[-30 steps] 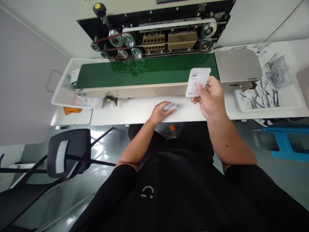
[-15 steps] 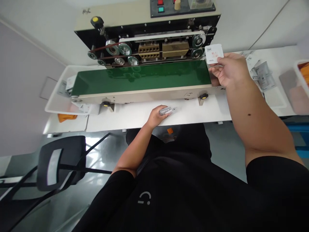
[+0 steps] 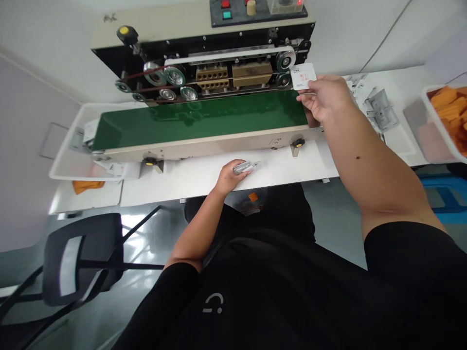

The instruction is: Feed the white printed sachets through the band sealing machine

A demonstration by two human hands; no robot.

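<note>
Between the thumb and fingers of my right hand [image 3: 324, 96] is a small white sachet [image 3: 303, 77] with pinkish print. The sachet stands upright at the right end of the band sealer [image 3: 204, 53], its left edge by the metal rollers [image 3: 285, 61]. Whether that edge is between the belts I cannot tell. Just below the hand is the right end of the green conveyor belt [image 3: 200, 119]. My left hand [image 3: 229, 176] is closed around a small stack of silvery-white sachets [image 3: 245, 167] over the front of the white table [image 3: 197, 177].
Left of the conveyor stands a white bin [image 3: 69, 163] with sachets in it. More sachets [image 3: 381, 109] lie in a tray on the right, beside a bin of orange packets [image 3: 450, 112]. A black chair [image 3: 82, 257] is at lower left.
The camera view has turned, so the scene sits further left. My right hand still holds the sachet, now closer to the machine's right rollers. My left hand keeps its grip on the stack.
</note>
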